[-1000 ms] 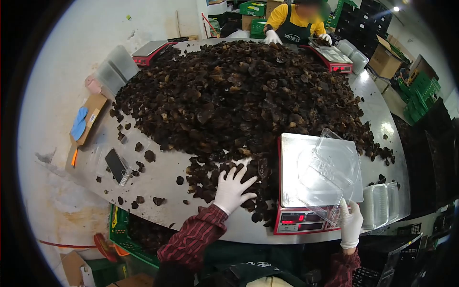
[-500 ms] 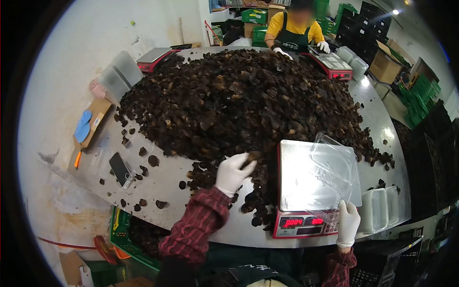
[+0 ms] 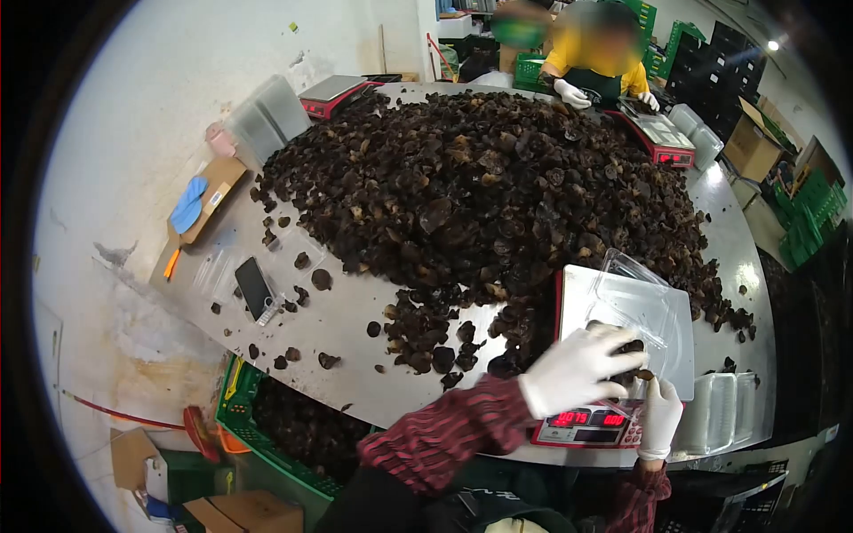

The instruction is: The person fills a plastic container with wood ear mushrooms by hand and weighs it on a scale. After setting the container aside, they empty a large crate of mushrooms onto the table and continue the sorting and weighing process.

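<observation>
A large heap of dark wood ear mushrooms (image 3: 444, 186) covers the metal table. My left hand (image 3: 573, 369), in a white glove, reaches over the near scale (image 3: 577, 298), its fingers closed around a few dark wood ear pieces (image 3: 633, 348). Beneath those fingers lies a clear plastic box (image 3: 626, 306) on the scale's plate, partly hidden by the hand. My right hand (image 3: 660, 417), also gloved, pinches the box's near edge at the front right of the scale. A brownish piece (image 3: 644, 375) shows between the two hands. Red digits glow on the scale's front.
Stacked clear boxes (image 3: 711, 413) stand right of the scale. A phone (image 3: 254, 289) and loose pieces lie at the left. Below the table edge is a green crate (image 3: 293, 466) of dark pieces. Across the table, a person in yellow (image 3: 555, 62) works beside another scale (image 3: 657, 138).
My left hand has moved right from the heap's near edge to over the box on the scale, bringing wood ear pieces. The scale's reading has risen. The view has shifted.
</observation>
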Available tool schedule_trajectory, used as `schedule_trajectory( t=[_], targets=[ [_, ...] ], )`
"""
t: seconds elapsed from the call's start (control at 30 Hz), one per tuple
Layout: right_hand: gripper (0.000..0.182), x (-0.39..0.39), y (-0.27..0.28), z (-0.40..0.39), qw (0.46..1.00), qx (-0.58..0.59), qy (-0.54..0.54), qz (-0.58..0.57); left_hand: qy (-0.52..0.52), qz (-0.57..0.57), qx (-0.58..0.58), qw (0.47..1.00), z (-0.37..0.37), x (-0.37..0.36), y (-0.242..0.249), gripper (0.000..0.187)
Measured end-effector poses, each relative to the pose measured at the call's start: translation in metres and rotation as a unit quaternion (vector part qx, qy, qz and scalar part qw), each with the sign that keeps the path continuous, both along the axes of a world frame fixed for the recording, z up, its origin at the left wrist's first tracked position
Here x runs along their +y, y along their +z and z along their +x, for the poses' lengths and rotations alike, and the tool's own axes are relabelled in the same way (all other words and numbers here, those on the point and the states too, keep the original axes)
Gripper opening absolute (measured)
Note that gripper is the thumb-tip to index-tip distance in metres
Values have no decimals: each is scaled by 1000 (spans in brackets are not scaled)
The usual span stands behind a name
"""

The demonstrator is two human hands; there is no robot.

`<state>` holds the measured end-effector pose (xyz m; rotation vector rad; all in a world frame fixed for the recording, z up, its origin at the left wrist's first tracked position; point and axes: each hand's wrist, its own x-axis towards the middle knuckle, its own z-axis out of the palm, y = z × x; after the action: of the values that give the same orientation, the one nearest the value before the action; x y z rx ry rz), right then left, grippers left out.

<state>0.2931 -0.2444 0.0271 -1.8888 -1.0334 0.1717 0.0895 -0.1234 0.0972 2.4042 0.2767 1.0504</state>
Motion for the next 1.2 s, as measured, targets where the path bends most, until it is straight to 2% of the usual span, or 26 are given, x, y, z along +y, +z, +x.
schedule_trajectory(
  t=[0.03,0.07,0.17,0.2,0.23,0.27,0.33,0.37,0.4,0.47,0.53,0.6,0.67,0.73,0.77,0.83,0.9,0.93,1.03,1.07,1.1,1.17,1.2],
  targets=[
    [28,0,23,-12,993,113,-13,-32,0,-16,-5,1000,-19,10,-2,44],
    [29,-1,36,-17,972,226,-28,-63,62,18,-4,998,-45,16,-6,43],
    [29,-9,29,-11,974,226,-34,-12,268,10,82,960,-122,49,-40,49],
    [29,-11,28,-10,976,214,-35,11,343,30,127,930,-147,56,-53,48],
    [29,-13,26,-11,976,215,-39,11,421,30,182,888,-172,59,-87,60],
    [29,-14,24,-11,976,215,-41,8,426,-49,262,864,-190,60,-104,67],
    [28,-14,22,-9,976,213,-46,5,395,-72,313,861,-195,44,-110,69],
    [31,-14,23,-13,977,208,-43,0,383,-35,343,857,-190,33,-113,71],
    [30,-11,27,-19,980,196,-45,-3,381,30,329,863,-184,27,-116,64],
    [28,-11,29,-24,987,155,-45,-18,401,36,278,872,-183,33,-144,53],
    [27,-13,22,-23,988,148,-44,-20,424,133,186,877,-182,46,-147,28],
    [31,-15,15,-22,989,140,-36,-12,434,85,161,882,-183,57,-156,15],
    [32,-15,17,-25,984,172,-35,-2,426,97,131,890,-183,69,-155,9],
    [32,-14,26,-29,985,171,-21,-32,424,-45,62,902,-183,80,-155,8],
    [31,-14,35,-32,974,220,-16,-47,420,-62,30,905,-177,83,-147,7],
    [32,-12,21,-27,973,230,-2,-19,398,-74,-20,914,-157,83,-117,6],
    [34,-13,20,-25,971,237,1,-9,331,-131,-50,933,-118,68,-71,3],
    [33,-12,22,-24,972,236,-3,-19,279,-113,-47,953,-96,55,-42,5],
    [29,-7,26,-26,973,231,-5,-29,135,0,-58,989,-36,33,-7,9],
    [27,-5,25,-25,974,226,-11,-29,85,82,-24,993,-21,29,-1,11],
    [26,-5,16,-21,981,193,-12,-25,54,109,-2,993,-2,24,-5,12],
    [26,-3,16,-18,982,188,-4,-25,-7,119,132,984,26,18,-18,16],
    [26,-3,13,-15,985,171,5,-21,10,138,139,981,32,13,-20,23]
  ],
)
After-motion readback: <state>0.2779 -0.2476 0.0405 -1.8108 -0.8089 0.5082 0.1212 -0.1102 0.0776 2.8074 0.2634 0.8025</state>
